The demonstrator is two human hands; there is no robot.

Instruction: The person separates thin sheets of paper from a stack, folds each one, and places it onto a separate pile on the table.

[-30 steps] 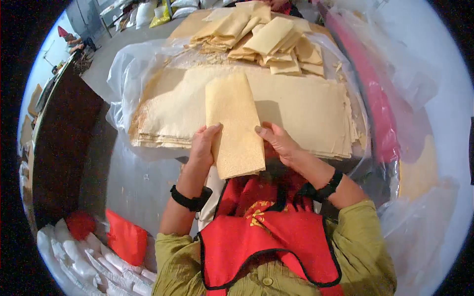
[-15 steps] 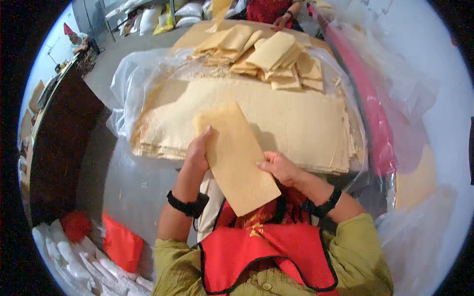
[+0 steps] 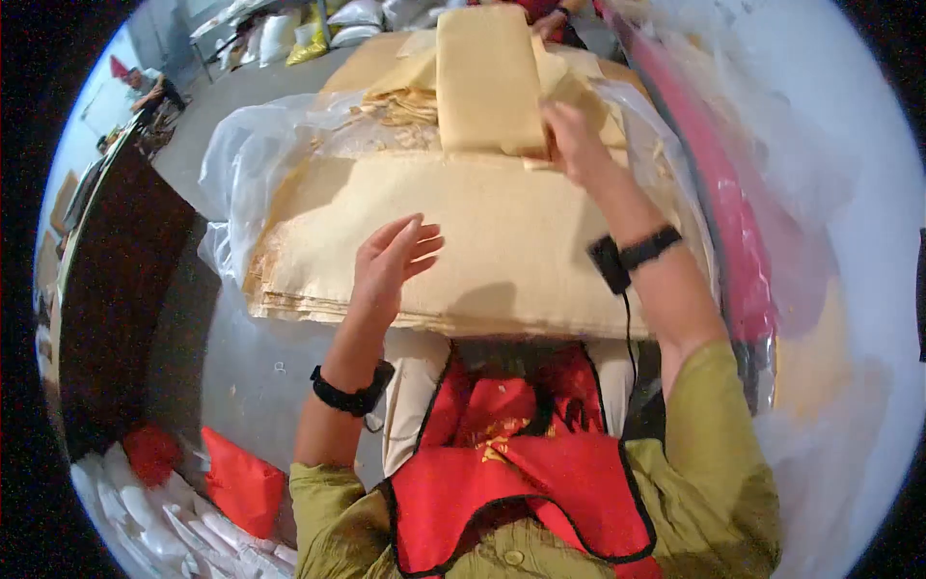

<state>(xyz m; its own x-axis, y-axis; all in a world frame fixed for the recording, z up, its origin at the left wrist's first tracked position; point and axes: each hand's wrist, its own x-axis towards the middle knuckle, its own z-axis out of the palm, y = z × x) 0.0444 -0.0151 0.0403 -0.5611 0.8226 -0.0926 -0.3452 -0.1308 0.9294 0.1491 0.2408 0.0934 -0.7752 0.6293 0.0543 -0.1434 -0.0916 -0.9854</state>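
My right hand (image 3: 575, 145) grips the lower right edge of a rectangular tan sheet (image 3: 490, 79), raised over the folded pieces at the far side of the table. My left hand (image 3: 394, 259) is above the near left part of a wide stack of pale sheets (image 3: 463, 222); its fingers are apart and it holds nothing. Folded tan pieces (image 3: 400, 101) lie behind the stack, partly hidden by the raised sheet.
Clear plastic (image 3: 256, 145) bunches at the stack's left. Pink plastic (image 3: 738, 241) runs along the right. Across the table is a co-worker's hand (image 3: 550, 24). A dark panel (image 3: 116, 289) stands at left, and another person (image 3: 149, 89) sits far back.
My right hand has moved forward and up with the tan sheet, away from my body. My left hand has let go of it and stays over the near left of the stack.
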